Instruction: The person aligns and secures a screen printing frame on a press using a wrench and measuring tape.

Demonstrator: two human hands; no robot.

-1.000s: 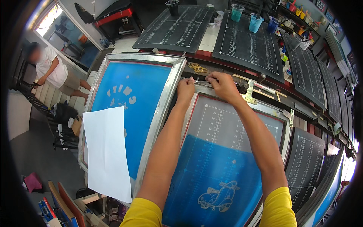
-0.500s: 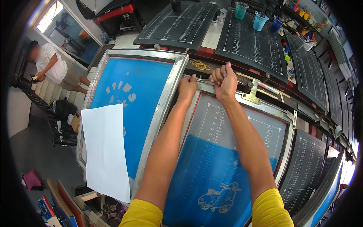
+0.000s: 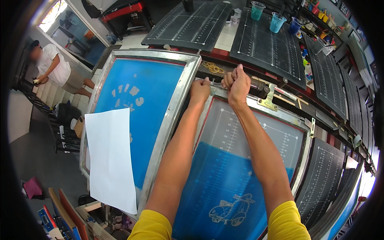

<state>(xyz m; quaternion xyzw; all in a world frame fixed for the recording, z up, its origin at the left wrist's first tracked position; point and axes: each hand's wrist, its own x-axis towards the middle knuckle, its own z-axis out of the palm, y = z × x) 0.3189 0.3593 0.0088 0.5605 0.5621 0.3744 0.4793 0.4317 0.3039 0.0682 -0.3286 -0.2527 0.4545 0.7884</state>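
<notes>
Right hand point(image 3: 239, 89) turned, screen frame point(image 3: 289, 117) beneath hands point(image 3: 199, 94)

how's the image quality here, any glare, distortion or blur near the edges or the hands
In the head view, the window at upper left is mostly blown out to white; in the head view, the fisheye rim is black and the row of black boards bends along it; head view again, left hand and right hand look fairly sharp.

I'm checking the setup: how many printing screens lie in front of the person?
2: the left screen, partly covered by the white sheet, and the scooter-print screen to its right. Others may be hidden elsewhere.
</notes>
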